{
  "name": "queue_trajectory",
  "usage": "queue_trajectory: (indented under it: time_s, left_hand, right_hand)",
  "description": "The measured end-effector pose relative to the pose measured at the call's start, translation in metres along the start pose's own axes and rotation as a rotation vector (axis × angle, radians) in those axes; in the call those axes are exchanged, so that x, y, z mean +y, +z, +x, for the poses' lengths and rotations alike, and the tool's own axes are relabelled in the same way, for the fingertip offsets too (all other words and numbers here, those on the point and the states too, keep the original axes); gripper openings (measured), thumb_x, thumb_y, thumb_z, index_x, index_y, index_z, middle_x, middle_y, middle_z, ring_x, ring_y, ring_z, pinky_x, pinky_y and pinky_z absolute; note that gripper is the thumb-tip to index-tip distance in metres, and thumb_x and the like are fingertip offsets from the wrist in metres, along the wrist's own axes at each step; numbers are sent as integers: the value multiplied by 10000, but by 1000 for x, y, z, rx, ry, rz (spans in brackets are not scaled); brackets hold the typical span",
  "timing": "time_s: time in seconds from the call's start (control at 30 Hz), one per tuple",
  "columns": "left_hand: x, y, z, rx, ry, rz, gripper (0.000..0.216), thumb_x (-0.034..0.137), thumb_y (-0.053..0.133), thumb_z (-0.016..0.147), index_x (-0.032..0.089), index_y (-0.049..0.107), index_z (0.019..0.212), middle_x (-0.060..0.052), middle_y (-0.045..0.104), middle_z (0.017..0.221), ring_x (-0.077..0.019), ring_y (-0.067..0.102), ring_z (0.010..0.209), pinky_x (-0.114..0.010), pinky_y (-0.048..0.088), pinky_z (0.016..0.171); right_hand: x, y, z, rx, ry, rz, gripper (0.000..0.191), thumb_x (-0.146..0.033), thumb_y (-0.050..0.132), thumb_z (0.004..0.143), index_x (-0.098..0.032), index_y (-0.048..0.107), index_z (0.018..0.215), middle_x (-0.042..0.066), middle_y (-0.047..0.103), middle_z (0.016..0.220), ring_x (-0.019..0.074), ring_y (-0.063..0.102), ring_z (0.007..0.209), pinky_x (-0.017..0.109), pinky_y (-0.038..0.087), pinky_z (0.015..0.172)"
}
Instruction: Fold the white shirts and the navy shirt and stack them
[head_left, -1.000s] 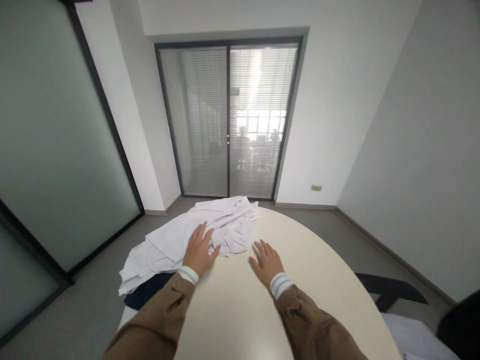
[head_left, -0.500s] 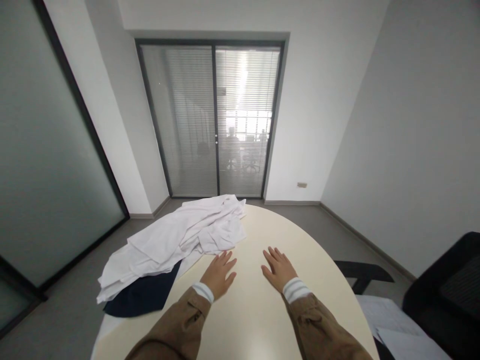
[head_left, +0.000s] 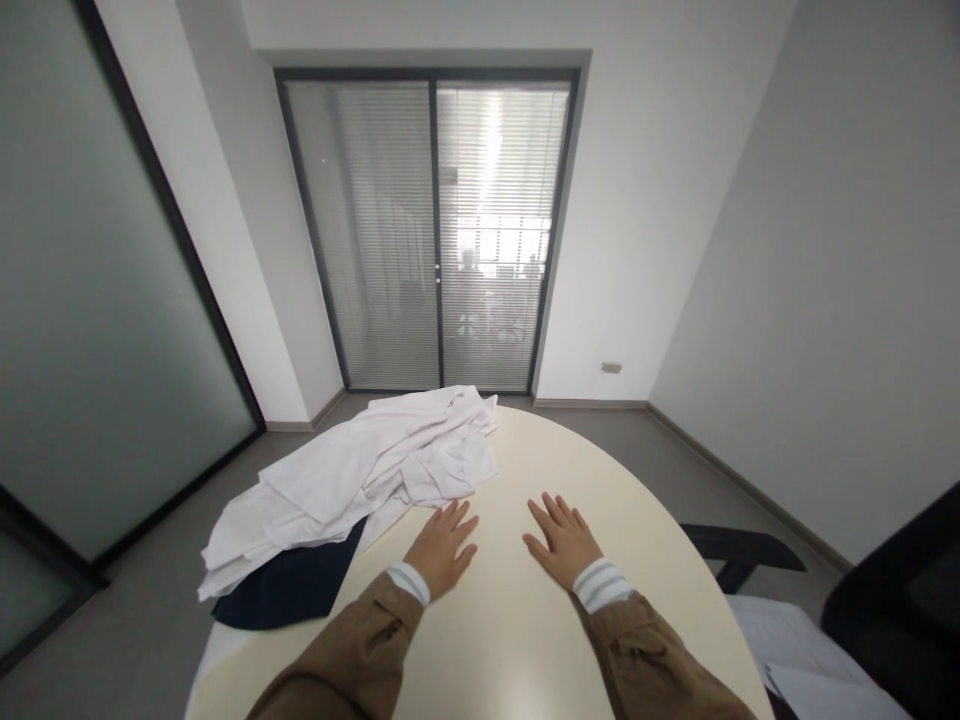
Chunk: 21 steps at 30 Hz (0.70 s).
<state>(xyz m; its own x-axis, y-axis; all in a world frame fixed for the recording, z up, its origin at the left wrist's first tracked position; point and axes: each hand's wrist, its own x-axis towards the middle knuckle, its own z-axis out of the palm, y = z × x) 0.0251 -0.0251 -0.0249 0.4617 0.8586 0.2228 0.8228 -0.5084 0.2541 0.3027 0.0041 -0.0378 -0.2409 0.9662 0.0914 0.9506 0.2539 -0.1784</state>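
My left hand lies palm down with its fingers apart, holding nothing, over the pale round table. Its fingertips are close to the edge of a heap of white cloth; whether they touch it I cannot tell. To its right, my right hand is also palm down, fingers spread, with nothing in it. The white cloth looks like crumpled garments, spread along the far left of the table. From under its near side shows a dark navy cloth.
At the right stands a black chair with an armrest near the table's edge; white sheets or cloth lie on its seat. Beyond the table is a glass door with blinds. A frosted glass panel stands left.
The view has shifted slightly, so the chair appears a little farther right. Both hands keep nearly the same place and pose, and the cloths lie as before.
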Motion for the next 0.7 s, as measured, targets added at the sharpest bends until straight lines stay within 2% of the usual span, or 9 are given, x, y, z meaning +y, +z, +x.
queue_trajectory:
  time_s: [0.27,0.43,0.53,0.63,0.7]
  left_hand:
    - [3,-3,-2,-38,-25,8,470,308,480,953,172,507,1402,-138,396,1535,-317,326,1435,-535,299,1153]
    - [2,1,-2,22,-3,-23,450,296,511,928,181,544,1362,-139,454,1498,-313,380,1406,-541,338,1131]
    - [1,-9,-3,220,-46,24,396,243,509,911,187,600,1292,-127,468,1489,-306,376,1407,-539,319,1145]
    - [-2,-30,-6,504,-249,134,388,218,501,899,197,625,1267,-115,344,1565,-339,250,1459,-580,246,1164]
    - [-10,-45,-11,616,-411,185,441,242,514,893,221,587,1327,-97,235,1611,-369,142,1484,-631,199,1157]
  right_hand:
    - [-3,-5,-1,-36,16,2,679,-598,427,913,-267,374,1504,87,258,1604,325,191,1483,510,177,1179]
    - [-2,-3,-1,-22,18,16,671,-599,437,911,-273,390,1495,86,262,1602,315,189,1485,506,172,1179]
    - [0,0,0,-11,19,16,668,-602,439,908,-278,397,1491,83,270,1600,313,199,1483,507,179,1176]
    - [1,1,1,-3,17,17,672,-610,438,905,-279,402,1489,81,278,1597,316,211,1479,510,184,1174]
    - [1,2,1,0,16,21,669,-609,440,904,-280,408,1485,81,280,1597,314,212,1479,510,184,1174]
